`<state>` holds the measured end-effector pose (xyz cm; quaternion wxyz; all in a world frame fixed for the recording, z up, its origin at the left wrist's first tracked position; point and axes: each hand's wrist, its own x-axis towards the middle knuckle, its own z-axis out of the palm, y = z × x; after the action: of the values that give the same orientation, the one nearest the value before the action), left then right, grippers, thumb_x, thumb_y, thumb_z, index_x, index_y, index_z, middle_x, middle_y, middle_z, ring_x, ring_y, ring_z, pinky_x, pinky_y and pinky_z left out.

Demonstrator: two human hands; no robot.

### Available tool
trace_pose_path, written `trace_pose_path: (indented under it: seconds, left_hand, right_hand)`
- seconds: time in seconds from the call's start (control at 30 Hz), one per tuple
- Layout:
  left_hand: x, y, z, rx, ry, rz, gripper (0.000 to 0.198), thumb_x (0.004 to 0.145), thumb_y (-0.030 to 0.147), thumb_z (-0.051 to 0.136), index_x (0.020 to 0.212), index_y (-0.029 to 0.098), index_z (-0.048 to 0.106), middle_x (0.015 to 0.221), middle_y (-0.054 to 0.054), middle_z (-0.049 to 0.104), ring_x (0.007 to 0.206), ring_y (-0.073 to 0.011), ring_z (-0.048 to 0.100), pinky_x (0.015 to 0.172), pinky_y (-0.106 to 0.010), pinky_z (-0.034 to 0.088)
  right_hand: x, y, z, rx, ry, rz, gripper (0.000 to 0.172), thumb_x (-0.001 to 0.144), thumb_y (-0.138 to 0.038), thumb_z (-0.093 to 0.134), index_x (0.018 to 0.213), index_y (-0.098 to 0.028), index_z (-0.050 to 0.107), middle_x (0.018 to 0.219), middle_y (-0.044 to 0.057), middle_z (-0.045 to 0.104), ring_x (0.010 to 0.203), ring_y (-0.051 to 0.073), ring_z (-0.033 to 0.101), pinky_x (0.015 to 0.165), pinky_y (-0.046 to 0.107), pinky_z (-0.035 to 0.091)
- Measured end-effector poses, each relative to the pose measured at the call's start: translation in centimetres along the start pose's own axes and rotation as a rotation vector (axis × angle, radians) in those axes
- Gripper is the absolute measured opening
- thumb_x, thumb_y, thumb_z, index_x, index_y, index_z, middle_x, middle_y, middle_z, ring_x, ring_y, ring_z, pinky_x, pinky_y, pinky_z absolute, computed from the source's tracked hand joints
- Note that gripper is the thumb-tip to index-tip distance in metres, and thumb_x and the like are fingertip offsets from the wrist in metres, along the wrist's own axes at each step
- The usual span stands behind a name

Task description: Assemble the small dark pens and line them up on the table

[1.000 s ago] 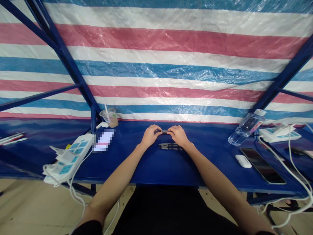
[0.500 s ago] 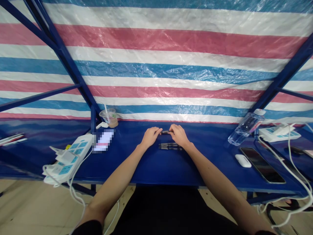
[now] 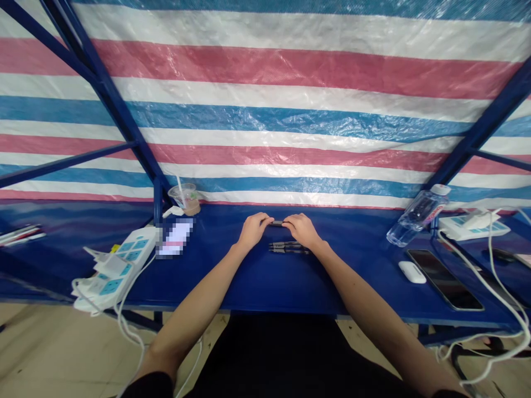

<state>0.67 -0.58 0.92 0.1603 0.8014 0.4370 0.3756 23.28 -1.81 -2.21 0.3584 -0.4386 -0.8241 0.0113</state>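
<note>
Pinching a dark pen (image 3: 277, 223) sideways by its ends with left hand (image 3: 253, 228) and right hand (image 3: 301, 228), just beyond the loose pens (image 3: 286, 247). Reaching in with forearms (image 3: 207, 292) slanted inward. Got plenty of blue tabletop (image 3: 282, 284) between those pens and near edge (image 3: 282, 313), plus room out to a cup (image 3: 186, 199) left of them and bottle (image 3: 417, 215) right

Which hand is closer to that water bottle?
Right. The right hand is left of the water bottle, apart from it; the left hand is farther left.
</note>
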Motion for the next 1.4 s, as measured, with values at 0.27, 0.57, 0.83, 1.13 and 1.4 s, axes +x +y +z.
trace_pose_path:
  seconds: [0.27,0.57,0.83,1.13,1.4]
  left_hand:
    - [-0.2,0.1,0.5,0.038,-0.067,-0.001,0.042,0.106,0.044,0.050,0.078,0.020,0.070,0.082,-0.002,0.070,0.079,-0.0185,0.064,0.078,-0.030,0.045]
    - [0.0,-0.3,0.5,-0.013,-0.076,0.066,0.024,0.100,0.036,0.064,0.085,0.020,0.073,0.093,-0.005,0.072,0.087,-0.0203,0.066,0.084,-0.033,0.050]
    - [-0.1,-0.1,0.5,0.000,-0.046,0.079,0.020,0.101,0.038,0.064,0.097,0.021,0.075,0.097,-0.005,0.074,0.090,-0.0207,0.067,0.087,-0.033,0.051]
    - [-0.2,0.7,0.4,0.035,-0.135,0.055,0.039,0.107,0.040,0.048,0.089,0.021,0.076,0.090,-0.005,0.076,0.089,-0.0218,0.069,0.086,-0.032,0.049]
    - [0.0,-0.1,0.2,-0.017,-0.110,0.076,0.025,0.102,0.036,0.061,0.097,0.022,0.081,0.100,-0.006,0.080,0.092,-0.0231,0.073,0.090,-0.034,0.052]
  right_hand:
    - [-0.1,-0.1,-0.1,0.009,0.064,0.038,0.009,0.100,-0.021,0.063,0.091,-0.021,0.064,0.093,0.005,0.072,0.084,0.022,0.064,0.082,0.033,0.041]
    - [-0.2,0.3,-0.3,0.039,0.016,0.031,0.011,0.101,-0.024,0.065,0.091,-0.022,0.067,0.093,0.003,0.074,0.085,0.020,0.065,0.083,0.032,0.043]
    - [-0.1,0.4,-0.1,0.023,0.019,0.050,0.013,0.103,-0.029,0.063,0.097,-0.023,0.073,0.097,0.005,0.076,0.087,0.020,0.068,0.084,0.032,0.046]
    - [-0.2,-0.2,-0.6,0.054,0.144,0.042,0.008,0.101,-0.026,0.064,0.096,-0.022,0.070,0.094,0.005,0.070,0.082,0.020,0.064,0.078,0.031,0.047]
    - [-0.2,0.0,-0.7,0.096,0.079,0.033,0.016,0.103,-0.030,0.063,0.097,-0.023,0.076,0.097,0.005,0.074,0.087,0.021,0.069,0.082,0.031,0.050]
